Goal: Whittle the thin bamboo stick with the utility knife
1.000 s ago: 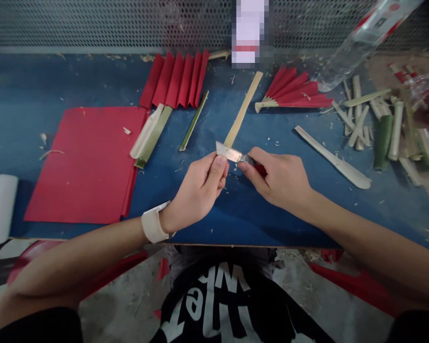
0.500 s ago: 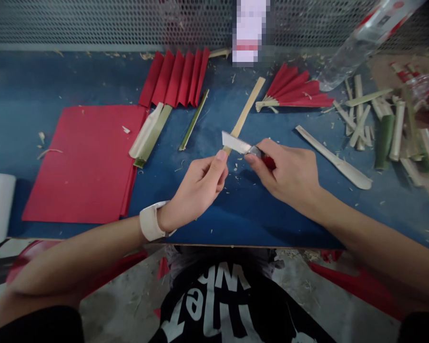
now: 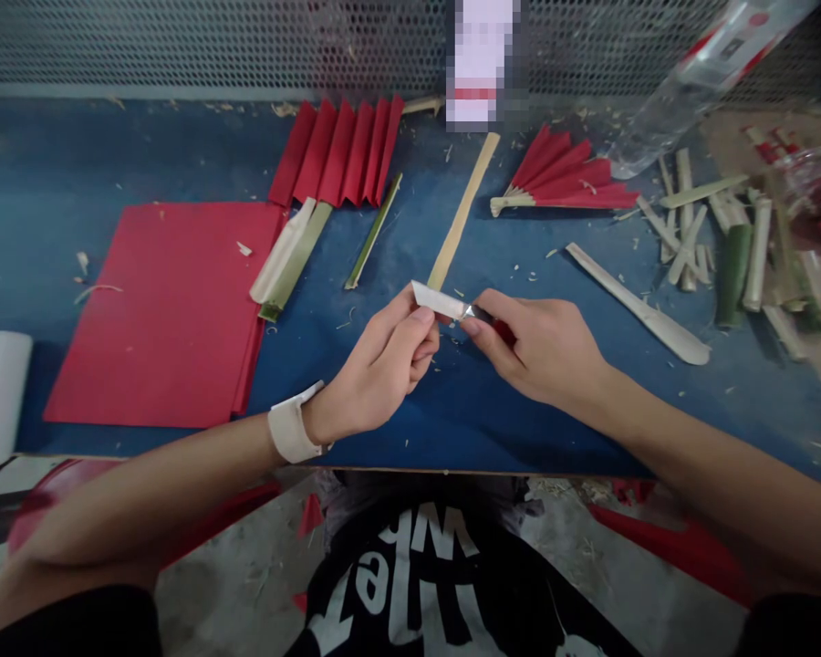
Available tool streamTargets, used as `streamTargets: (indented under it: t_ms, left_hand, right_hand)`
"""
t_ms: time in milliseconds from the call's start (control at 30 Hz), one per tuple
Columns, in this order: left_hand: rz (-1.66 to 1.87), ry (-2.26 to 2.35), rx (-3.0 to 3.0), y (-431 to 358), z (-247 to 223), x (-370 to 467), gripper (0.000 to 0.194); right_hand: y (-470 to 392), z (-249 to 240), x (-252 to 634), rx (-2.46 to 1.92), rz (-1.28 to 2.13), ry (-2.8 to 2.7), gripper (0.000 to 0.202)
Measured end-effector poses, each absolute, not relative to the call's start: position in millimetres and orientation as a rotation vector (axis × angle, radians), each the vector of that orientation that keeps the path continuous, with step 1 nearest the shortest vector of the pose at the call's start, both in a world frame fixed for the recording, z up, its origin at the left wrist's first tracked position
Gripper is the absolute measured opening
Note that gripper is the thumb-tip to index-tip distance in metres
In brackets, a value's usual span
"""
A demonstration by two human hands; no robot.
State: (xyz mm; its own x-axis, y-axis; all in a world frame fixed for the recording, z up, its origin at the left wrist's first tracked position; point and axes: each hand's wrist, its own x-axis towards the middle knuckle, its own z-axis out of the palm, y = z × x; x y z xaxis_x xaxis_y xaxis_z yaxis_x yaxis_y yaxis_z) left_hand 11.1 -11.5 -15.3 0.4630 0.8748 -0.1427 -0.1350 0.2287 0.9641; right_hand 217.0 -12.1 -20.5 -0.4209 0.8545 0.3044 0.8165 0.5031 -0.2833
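Note:
Pinched in my left hand is the near end of a thin, pale bamboo strip, which points away from me over the blue table. My right hand is closed around the reddish handle of a utility knife. Its blade lies across the strip right by my left thumb and fingertips. Most of the handle is hidden by my right fingers. Left of the strip lies a narrow green bamboo sliver. Beyond my right hand rests a small red folded paper fan with pale ribs.
Red paper sheets lie at left, with pleated red paper and split bamboo pieces beside them. A whittled bamboo stick and a bamboo pile sit right. A plastic bottle leans near the mesh panel.
The knife blade has slid down along the strip towards me, up to my left fingers. The far end of the strip has shifted slightly away. My right hand has come a little nearer.

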Motion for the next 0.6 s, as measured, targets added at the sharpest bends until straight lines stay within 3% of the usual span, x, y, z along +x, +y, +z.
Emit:
streamTargets:
  t_ms: [600]
  left_hand:
    - [0.916,0.918,1.452,-11.6,-24.3,9.9,0.039]
  right_hand:
    - [-12.7,-13.0,218.4,-1.501,0.179,-2.331,0.048]
